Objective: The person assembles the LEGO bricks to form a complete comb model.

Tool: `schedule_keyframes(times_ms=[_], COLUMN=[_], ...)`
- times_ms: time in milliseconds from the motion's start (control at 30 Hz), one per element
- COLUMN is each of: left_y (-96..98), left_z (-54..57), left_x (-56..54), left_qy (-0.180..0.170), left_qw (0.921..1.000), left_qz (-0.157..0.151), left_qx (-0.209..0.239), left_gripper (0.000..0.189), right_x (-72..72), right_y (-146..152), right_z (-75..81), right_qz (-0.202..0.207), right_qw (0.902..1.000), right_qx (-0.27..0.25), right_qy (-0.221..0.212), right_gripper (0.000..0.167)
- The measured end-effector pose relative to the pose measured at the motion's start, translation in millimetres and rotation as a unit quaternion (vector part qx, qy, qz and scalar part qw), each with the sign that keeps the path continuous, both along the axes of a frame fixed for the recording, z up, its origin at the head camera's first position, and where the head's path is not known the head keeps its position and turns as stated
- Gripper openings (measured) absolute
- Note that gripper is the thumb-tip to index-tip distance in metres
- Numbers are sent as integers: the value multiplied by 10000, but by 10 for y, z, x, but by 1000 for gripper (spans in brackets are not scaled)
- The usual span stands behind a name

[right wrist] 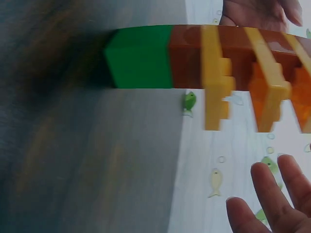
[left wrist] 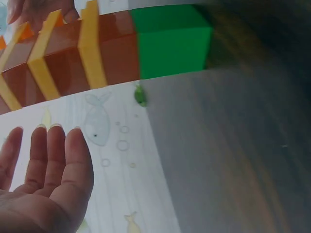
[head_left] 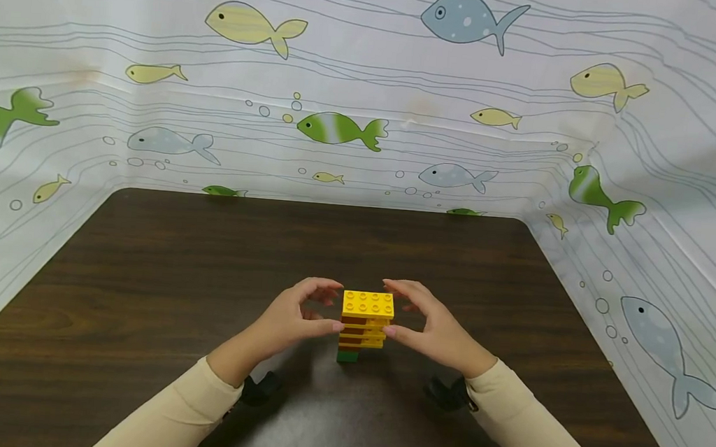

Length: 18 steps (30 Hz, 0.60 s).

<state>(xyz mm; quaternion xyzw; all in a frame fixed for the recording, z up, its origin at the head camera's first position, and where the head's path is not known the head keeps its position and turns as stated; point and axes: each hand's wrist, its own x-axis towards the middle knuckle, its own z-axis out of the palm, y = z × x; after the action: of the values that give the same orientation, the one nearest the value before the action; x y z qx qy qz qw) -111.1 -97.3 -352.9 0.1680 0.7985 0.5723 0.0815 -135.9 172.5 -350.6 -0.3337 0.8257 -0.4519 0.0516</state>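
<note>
A toy-brick tower (head_left: 352, 331) stands upright on the dark table. Its base is a green brick (left wrist: 172, 43); above that, brown bricks (right wrist: 185, 56) alternate with thin yellow plates (right wrist: 212, 82) that jut out toward the right. A studded yellow plate (head_left: 368, 304) tops it. My left hand (head_left: 290, 316) is at the tower's left side, fingers loosely bent and spread from the thumb. On the opposite side my right hand (head_left: 439, 330) mirrors it. Both thumbtips are close to the tower; whether they touch it I cannot tell. The other visible fingers stand apart from it in the wrist views.
The brown wooden table (head_left: 205, 239) spreads around the tower. A white fish-patterned sheet (head_left: 358, 62) rises behind it and along both sides. Dark wrist devices (head_left: 445, 393) sit below the cream sleeves (head_left: 537, 430).
</note>
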Motion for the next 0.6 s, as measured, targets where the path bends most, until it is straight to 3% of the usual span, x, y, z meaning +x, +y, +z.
schedule_keyframes(times_ms=[333, 600], left_y=[5, 28], left_z=[-196, -303], left_x=[12, 20], left_qy=[-218, -329], left_qw=[9997, 9994], left_qz=[-128, -132], left_qx=[9, 23], left_gripper=[53, 51], right_x=[5, 9], right_y=[15, -25], right_z=[-253, -368], right_qz=[-132, 0], right_qw=[9979, 9944], right_qx=[11, 30], right_qy=[-641, -1061], right_gripper=[60, 56])
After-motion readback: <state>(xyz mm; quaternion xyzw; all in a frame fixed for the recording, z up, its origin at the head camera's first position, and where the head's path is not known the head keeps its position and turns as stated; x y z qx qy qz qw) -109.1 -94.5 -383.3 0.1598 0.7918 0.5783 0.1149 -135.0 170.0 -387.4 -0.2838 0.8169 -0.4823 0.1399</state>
